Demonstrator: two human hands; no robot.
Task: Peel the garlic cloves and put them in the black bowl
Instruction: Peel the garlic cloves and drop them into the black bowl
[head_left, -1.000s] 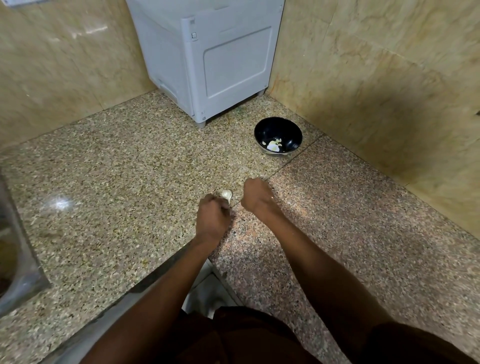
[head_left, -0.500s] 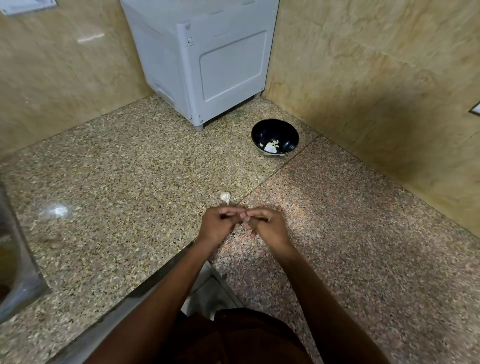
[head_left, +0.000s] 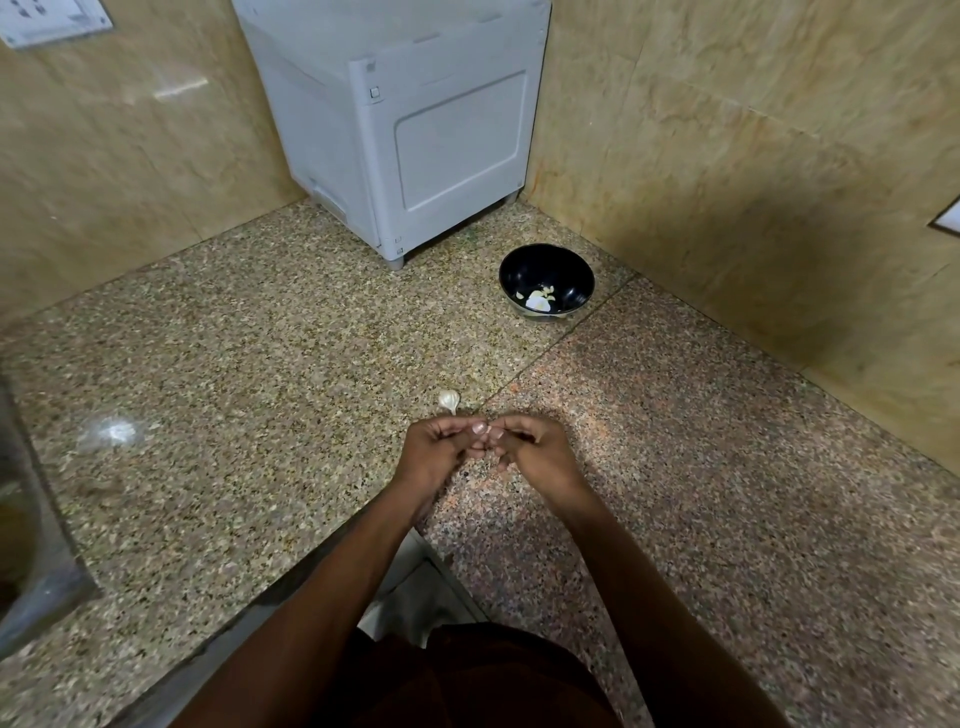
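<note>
At 6 o'clock on the granite bench (head_left: 260, 364), both hands meet fingertip to fingertip: left hand (head_left: 434, 457) and right hand (head_left: 540, 457), fingers curled inward, pinched together on sth small between them. We judge it a garlic clove under peeling, but it is hidden by the fingers, so we cannot confirm what is held.

Garlic bulb remnant (head_left: 449, 400): lies on the bench just beyond the left hand at 12 o'clock, pale, papery, stem end toward us; apart from the fingertips, though close.

Black bowl (head_left: 546, 270): stands at 1 o'clock, well apart from the hands, near the wall corner and just right of the grey appliance (head_left: 415, 130). Contents: a few pale pieces on the bowl floor, a white one and smaller yellowish ones, prob. peeled cloves; whether skin scraps are mixed in we cannot tell. Bowl mostly bare otherwise.

Risks, as we judge them:
- Clove is small and slick once skinned; a hard nail push could shoot it out of the pinch and off the bench edge at 6 o'clock, directly under the hands.
- Bowl sits far off, so the carry or toss is long; a short drop would leave the clove on the speckled stone, hard to spot.
- Skin flakes may cling to the fingers and ride into the bowl w/ the clove.
- A forearm sweep toward the bowl could knock the bulb remnant.
</note>
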